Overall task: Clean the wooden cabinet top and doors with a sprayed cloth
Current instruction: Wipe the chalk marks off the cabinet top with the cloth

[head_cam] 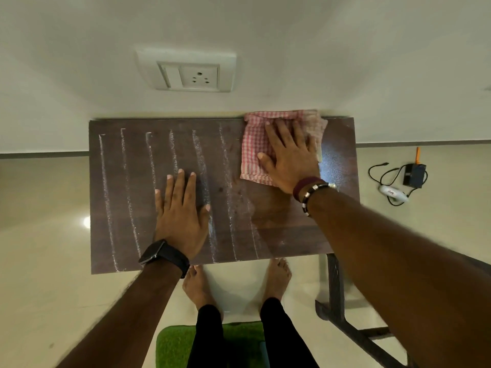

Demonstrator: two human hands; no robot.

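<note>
A dark brown wooden cabinet top (132, 208) lies below me against the wall, marked with several whitish streak lines across its left and middle. A pink and white checked cloth (253, 144) lies at the back right of the top. My right hand (288, 158) presses flat on the cloth, fingers spread. My left hand (180, 213) rests flat and spread on the bare wood near the front middle, holding nothing. To the right of the cloth the wood shines with a speckled wet patch (336, 160).
A white wall socket (191, 73) sits on the wall above the top. A dark cabinet leg (336, 288) stands at the front right. On the floor to the right lie a charger with cables (398, 181). My bare feet (277, 274) and a green mat (172, 346) are below.
</note>
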